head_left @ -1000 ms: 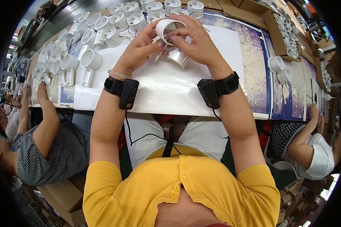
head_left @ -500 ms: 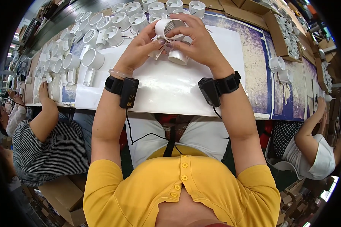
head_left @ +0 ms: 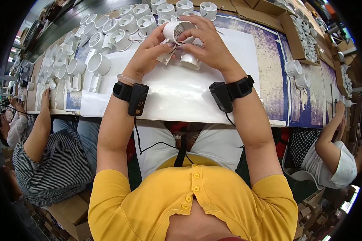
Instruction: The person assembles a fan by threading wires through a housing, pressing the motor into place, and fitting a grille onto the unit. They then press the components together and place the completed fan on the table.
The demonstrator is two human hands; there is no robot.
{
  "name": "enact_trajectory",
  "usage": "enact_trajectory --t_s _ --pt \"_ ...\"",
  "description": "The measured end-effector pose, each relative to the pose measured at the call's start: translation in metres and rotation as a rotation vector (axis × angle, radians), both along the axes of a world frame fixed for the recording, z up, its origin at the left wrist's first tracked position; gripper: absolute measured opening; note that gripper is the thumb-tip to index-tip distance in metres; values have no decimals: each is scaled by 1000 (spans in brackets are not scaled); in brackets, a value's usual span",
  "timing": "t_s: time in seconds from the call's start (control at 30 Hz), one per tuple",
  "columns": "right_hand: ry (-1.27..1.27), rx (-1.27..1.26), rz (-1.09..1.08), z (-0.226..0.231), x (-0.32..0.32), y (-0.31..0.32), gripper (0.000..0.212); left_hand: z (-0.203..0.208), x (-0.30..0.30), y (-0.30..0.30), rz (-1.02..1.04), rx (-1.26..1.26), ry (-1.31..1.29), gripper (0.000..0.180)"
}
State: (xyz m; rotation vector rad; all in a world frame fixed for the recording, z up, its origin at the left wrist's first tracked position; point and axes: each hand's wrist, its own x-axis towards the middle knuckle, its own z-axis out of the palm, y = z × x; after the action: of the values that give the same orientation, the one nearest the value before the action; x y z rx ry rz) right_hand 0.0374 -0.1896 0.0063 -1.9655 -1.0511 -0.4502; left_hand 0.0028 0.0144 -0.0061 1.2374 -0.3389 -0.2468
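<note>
Between my two hands, above the far half of the white board, is a white plastic round housing (head_left: 171, 29) with a grille inside. My left hand (head_left: 153, 49) grips its left side, thumb toward the lower edge. My right hand (head_left: 207, 42) wraps the other side, with fingers over the rim and the thumb near the left thumb. Small details between the thumbs are hidden or too fine to make out. Just beneath, a white cylinder (head_left: 190, 61) lies on its side on the board. A flat white plastic piece (head_left: 165, 58) shows below my left thumb; whether it joins the housing I cannot tell.
Several white round housings with fan blades (head_left: 147, 25) stand beyond my hands. Open white ring parts (head_left: 99, 64) crowd the left. Two more housings (head_left: 294, 68) sit at right, near a cardboard box (head_left: 292, 38) of small white parts. Co-workers (head_left: 54, 160) sit on both sides.
Both my hands keep their hold, with only slight finger movement. The cylinder and flat piece beneath have shifted a little. The left co-worker's arm has straightened and body moved slightly.
</note>
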Motion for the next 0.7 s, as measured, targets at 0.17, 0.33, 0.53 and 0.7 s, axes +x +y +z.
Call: enact_trajectory --t_s 0.17,0.33,0.53,0.7 --pt "-90 -9 -22 0 1 -1 19 2 0 -1 28 -16 -33 63" --pt "-182 -16 -45 -2 1 1 23 2 -2 -3 71 57 -42 63" --pt "377 347 21 0 9 -7 33 1 5 8 47 -152 -112 63" --pt "939 278 103 9 -5 -6 44 7 1 2 48 -186 -129 65"
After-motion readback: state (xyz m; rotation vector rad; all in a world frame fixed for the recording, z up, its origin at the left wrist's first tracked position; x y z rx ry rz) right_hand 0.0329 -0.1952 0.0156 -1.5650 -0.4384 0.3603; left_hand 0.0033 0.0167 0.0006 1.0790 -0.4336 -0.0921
